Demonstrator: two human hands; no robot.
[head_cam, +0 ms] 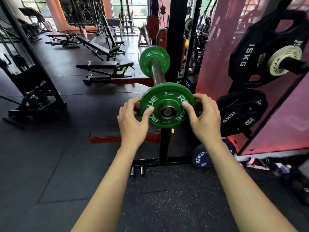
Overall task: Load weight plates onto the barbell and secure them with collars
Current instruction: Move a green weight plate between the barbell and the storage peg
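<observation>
A small green 1 kg Rogue plate (165, 96) sits on the near end of the barbell sleeve (158, 72), whose steel end shows through its hole. My left hand (133, 121) grips the plate's left rim, thumb on its face. My right hand (204, 117) grips the right rim the same way. Farther along the sleeve stands a second green plate (147, 60), apart from the first. No collar is in view.
The black rack upright (175, 30) rises just right of the bar. Black 15 kg (250, 52) and 10 kg (234, 114) plates hang on pegs at the right. A blue Rogue plate (199, 158) leans on the floor below. Benches (100, 66) stand left.
</observation>
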